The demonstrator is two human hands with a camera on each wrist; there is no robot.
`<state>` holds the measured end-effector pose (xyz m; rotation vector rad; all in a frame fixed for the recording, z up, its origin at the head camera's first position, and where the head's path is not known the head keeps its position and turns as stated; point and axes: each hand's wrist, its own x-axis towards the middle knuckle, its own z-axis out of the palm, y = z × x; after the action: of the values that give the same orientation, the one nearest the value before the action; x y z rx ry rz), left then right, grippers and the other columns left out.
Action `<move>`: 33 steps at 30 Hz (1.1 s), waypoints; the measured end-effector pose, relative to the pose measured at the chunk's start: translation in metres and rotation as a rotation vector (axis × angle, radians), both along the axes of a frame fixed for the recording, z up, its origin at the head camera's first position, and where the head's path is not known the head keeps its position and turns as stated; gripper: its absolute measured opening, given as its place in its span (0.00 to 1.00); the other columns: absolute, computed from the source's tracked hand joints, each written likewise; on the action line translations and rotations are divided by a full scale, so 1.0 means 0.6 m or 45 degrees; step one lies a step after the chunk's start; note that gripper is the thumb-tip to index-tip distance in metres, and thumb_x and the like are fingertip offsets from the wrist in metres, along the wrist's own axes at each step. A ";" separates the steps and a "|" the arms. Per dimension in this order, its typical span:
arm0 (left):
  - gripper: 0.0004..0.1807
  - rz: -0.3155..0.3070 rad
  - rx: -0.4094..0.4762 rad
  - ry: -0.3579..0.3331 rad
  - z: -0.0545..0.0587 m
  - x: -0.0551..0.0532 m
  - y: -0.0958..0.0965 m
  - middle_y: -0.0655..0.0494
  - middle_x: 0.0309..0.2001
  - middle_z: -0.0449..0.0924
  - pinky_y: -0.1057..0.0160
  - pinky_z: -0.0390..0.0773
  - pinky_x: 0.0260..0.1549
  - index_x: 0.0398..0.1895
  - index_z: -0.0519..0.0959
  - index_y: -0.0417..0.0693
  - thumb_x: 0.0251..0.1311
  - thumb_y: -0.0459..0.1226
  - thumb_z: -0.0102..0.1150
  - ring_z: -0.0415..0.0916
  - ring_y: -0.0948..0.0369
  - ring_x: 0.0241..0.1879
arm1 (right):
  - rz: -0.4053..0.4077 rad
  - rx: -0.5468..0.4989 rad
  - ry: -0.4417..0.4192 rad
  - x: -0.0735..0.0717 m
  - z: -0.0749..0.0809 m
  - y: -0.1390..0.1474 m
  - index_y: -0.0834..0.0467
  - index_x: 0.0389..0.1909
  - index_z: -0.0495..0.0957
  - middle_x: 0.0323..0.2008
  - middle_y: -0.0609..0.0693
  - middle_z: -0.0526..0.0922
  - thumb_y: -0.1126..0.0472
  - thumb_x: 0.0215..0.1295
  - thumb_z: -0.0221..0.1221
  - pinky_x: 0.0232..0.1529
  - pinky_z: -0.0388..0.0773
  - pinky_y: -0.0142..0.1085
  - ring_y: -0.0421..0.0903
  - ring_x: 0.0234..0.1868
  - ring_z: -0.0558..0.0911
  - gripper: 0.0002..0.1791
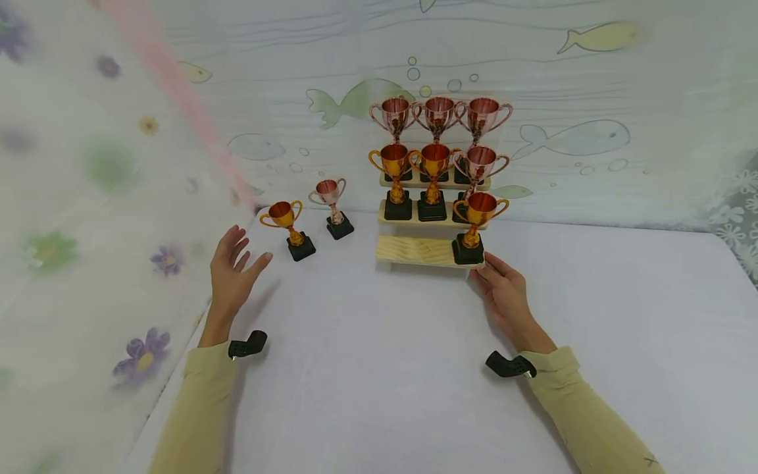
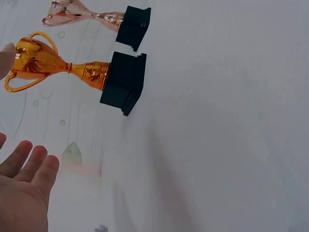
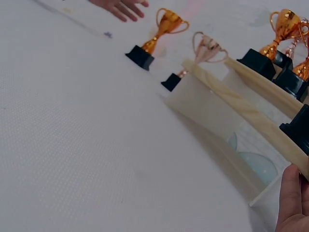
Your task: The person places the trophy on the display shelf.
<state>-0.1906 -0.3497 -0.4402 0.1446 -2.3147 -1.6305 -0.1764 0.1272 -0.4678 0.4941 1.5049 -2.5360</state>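
Note:
My left hand [image 1: 232, 276] is held with fingers spread, just left of a gold trophy cup [image 1: 283, 215] on a black base. In the left wrist view its thumb [image 2: 7, 59] overlaps that cup's rim. Behind stands a rose-gold trophy cup [image 1: 328, 192]. My right hand [image 1: 506, 293] holds the right front corner of a tiered wooden stand [image 1: 414, 250], thumb at the front edge and fingers at the end. Right above it, a gold trophy [image 1: 478, 207] sits on the lowest tier. The right wrist view shows the thumb [image 3: 290, 191] against the wood.
Three rose-gold trophies [image 1: 439, 112] line the top tier. On the middle tier stand two gold trophies [image 1: 435, 156] and a rose-gold one [image 1: 481, 160]. A white cloth [image 1: 367, 368] covers the table. Behind rises a curtain [image 1: 669, 85] with fish drawings; a flowered curtain [image 1: 89, 197] hangs at left.

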 end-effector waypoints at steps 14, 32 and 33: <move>0.37 -0.022 0.141 0.151 -0.011 -0.035 0.049 0.42 0.69 0.71 0.46 0.69 0.70 0.74 0.65 0.43 0.62 0.30 0.68 0.71 0.48 0.66 | -0.009 -0.004 0.001 -0.002 -0.001 -0.001 0.67 0.78 0.52 0.59 0.48 0.70 0.71 0.77 0.48 0.59 0.78 0.25 0.35 0.54 0.78 0.32; 0.32 0.075 0.334 0.276 -0.005 -0.075 0.085 0.46 0.54 0.80 0.64 0.81 0.58 0.67 0.72 0.35 0.58 0.28 0.71 0.81 0.59 0.52 | 0.009 0.031 0.023 0.002 -0.001 -0.002 0.68 0.78 0.51 0.59 0.48 0.70 0.70 0.78 0.47 0.62 0.76 0.26 0.34 0.53 0.78 0.31; 0.32 0.089 0.326 0.280 -0.008 -0.081 0.084 0.49 0.53 0.80 0.62 0.81 0.59 0.67 0.73 0.36 0.58 0.29 0.71 0.81 0.60 0.51 | 0.007 0.033 0.026 0.002 0.000 -0.002 0.69 0.78 0.51 0.59 0.48 0.71 0.70 0.78 0.48 0.61 0.76 0.25 0.33 0.53 0.78 0.32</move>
<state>-0.2394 -0.2994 -0.4451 0.0955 -1.9146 -1.8032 -0.1750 0.1261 -0.4680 0.4684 1.5455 -2.5277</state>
